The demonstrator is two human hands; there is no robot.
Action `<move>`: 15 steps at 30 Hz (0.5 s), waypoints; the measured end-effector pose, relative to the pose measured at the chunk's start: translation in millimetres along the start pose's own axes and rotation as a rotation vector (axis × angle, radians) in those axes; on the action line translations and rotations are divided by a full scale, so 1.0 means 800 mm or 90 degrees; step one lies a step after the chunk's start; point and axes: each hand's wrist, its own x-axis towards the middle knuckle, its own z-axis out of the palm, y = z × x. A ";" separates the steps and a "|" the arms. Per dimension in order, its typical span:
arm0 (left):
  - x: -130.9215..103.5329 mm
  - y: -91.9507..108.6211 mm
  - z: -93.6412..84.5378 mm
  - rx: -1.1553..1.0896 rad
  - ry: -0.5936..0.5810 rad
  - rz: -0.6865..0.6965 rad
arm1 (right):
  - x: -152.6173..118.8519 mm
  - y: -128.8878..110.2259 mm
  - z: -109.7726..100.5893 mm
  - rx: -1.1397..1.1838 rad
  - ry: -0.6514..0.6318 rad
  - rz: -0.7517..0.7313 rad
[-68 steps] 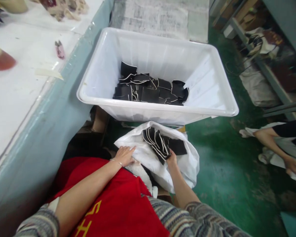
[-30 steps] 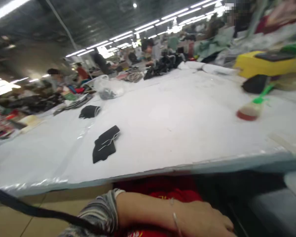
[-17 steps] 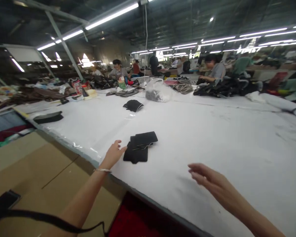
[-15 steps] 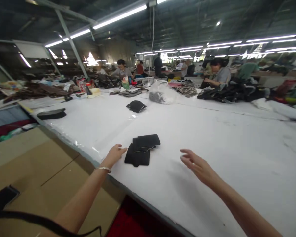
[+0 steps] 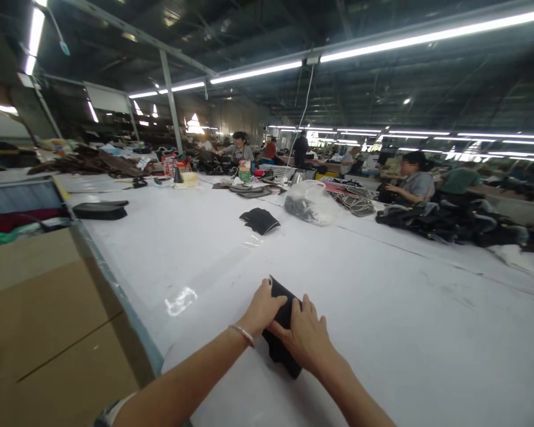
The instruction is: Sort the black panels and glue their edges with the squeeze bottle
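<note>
Left hand (image 5: 264, 308), right hand (image 5: 308, 333) half-curled, both gripping black pieces (image 5: 282, 354).

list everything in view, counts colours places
table: one, white, middle
held pieces: count unclear, black, between the hands
fanned stack: one, black, beyond the hands
flat stack: one, dark, table's left edge
plastic bag: one, whitish, right of fanned stack
dark pile: one, black, far right
brown pile: one, brown, far left
cardboard: count unclear, brown, lower left
ceiling lights: many, white, overhead
other people: several, mixed clothing, background
left hand: one, bare, on held pieces
right hand: one, bare, on held pieces
</note>
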 end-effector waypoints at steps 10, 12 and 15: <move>0.045 0.106 0.024 0.298 -0.405 0.199 | 0.038 0.034 -0.061 0.187 0.130 -0.001; 0.058 0.104 0.028 0.199 -0.451 0.112 | 0.042 0.040 -0.053 0.163 0.162 -0.027; 0.072 0.093 0.032 -0.031 -0.483 -0.074 | 0.046 0.046 -0.032 0.108 0.136 -0.037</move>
